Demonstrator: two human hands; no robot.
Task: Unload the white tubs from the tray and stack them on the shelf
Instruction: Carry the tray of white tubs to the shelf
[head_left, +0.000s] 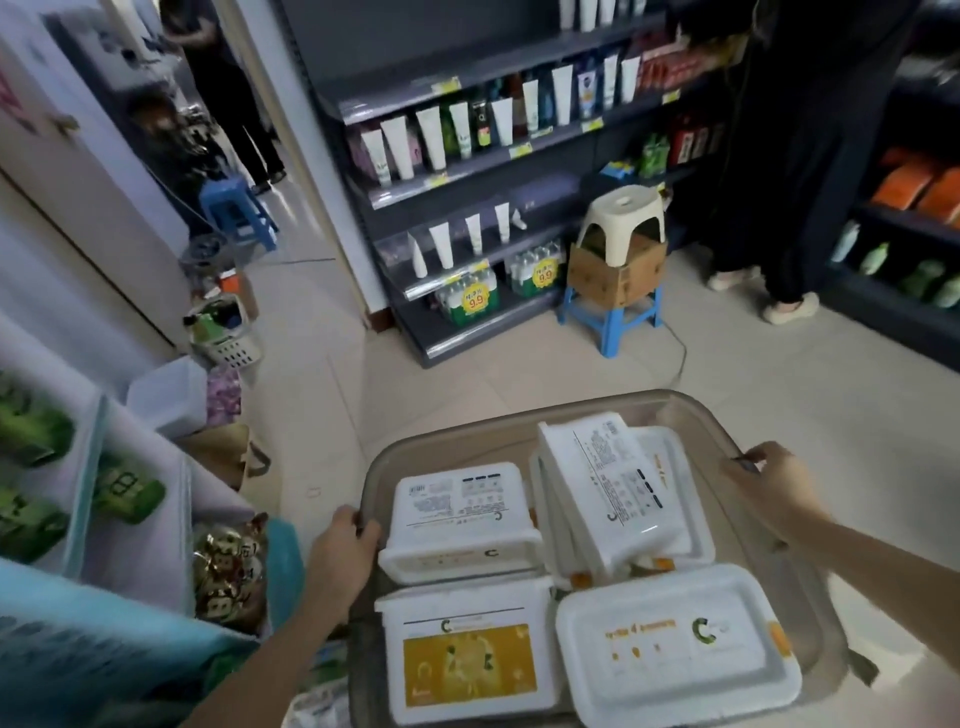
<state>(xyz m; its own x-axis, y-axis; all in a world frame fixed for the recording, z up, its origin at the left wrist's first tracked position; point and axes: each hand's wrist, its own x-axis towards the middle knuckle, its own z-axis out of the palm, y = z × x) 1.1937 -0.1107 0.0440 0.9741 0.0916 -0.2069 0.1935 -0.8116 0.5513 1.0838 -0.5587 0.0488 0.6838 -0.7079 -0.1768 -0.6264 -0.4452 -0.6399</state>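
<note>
White tubs (462, 519) are all sitting in the tray (457, 441) - none on the shelf yet.
- Near-left tub (467, 654) is lying flat, yellow label facing up.
- Near-right tub (675, 654) is lying flat just beside it, the two touching.
- Far-right tub (613, 488) is tilting, leaning on another tub underneath.
- Far-left one is showing a printed white face upward.

The tray is translucent and is hanging over the floor tiles, near and centre.

Left grip (343, 545) is curling round the tray's left rim, fingers wrapping the edge. Right grip (774, 483) is clamping the right rim, fingers curling over it. Both are gripping the tray, neither is touching a tub.

The dark shelf (363, 47) is standing far ahead, well apart from the tray, carrying upright white and green tubes with yellow price tags. Bottle packs (467, 301) with "9.9" stickers are sitting on its bottom level.

Right of the shelf, a white stool (623, 218) is sitting on top of a cardboard box (618, 275), which is resting on a blue stool (608, 317). A person in dark clothes (795, 130) is standing far right.

Left side - a display with green packs (31, 431), gold-wrapped goods (228, 571) near the left grip, and a white basket (228, 348) sitting on the floor farther back.
</note>
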